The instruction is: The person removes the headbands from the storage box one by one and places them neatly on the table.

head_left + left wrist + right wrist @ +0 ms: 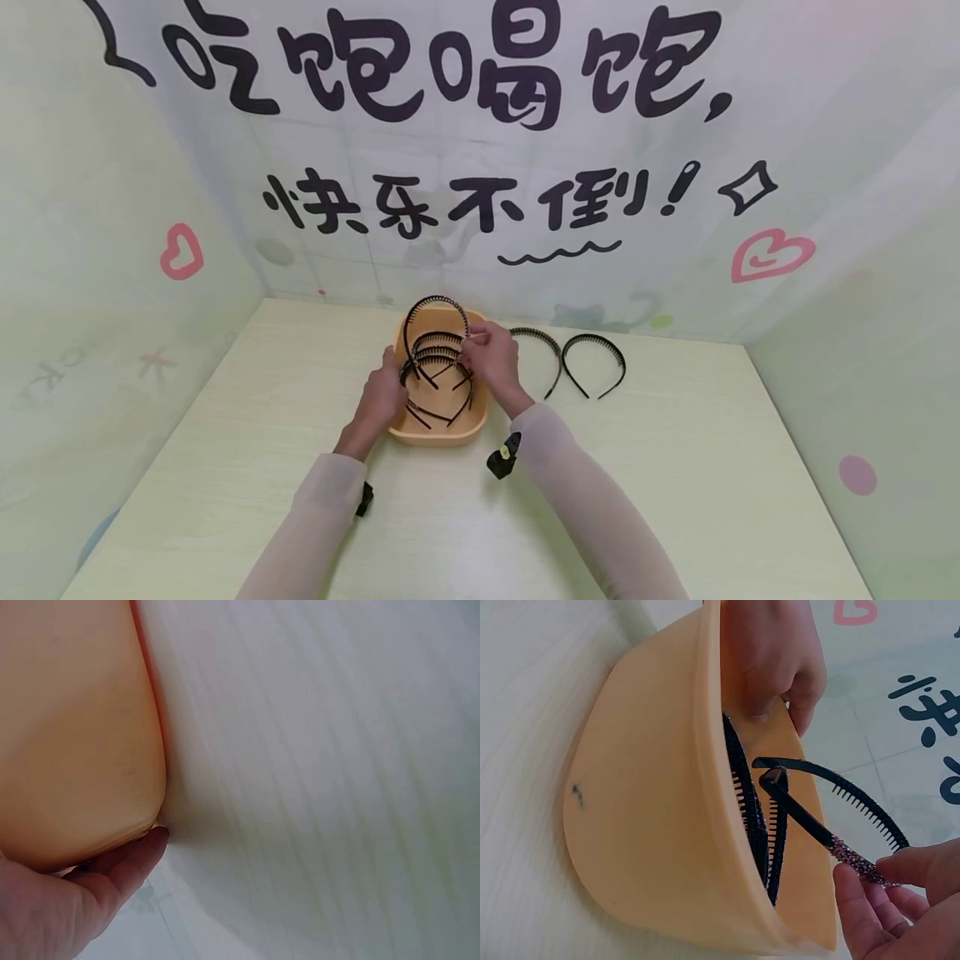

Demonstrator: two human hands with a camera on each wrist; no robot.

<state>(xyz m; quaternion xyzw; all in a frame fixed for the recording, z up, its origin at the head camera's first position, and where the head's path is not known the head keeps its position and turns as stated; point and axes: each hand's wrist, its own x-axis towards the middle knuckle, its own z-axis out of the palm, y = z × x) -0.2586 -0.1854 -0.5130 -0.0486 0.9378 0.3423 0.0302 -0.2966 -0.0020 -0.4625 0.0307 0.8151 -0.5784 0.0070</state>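
Observation:
An orange plastic basin (438,439) stands near the back of the table. My left hand (381,396) grips its left side, the thumb over the rim and the fingers outside. With thumb and fingertips, my right hand (492,358) pinches one side of a black toothed headband (804,815) with a glittery section. That headband is raised at the basin's back, its ends pointing down into it. Several more black headbands (739,784) lie overlapping inside; their exact number is hard to tell.
Right of the basin, two toothed headbands lie on the pale table: one partly behind my right hand (560,365), the other black (622,364). A printed curtain (465,275) hangs along the table's back edge, with similar sheets at both sides.

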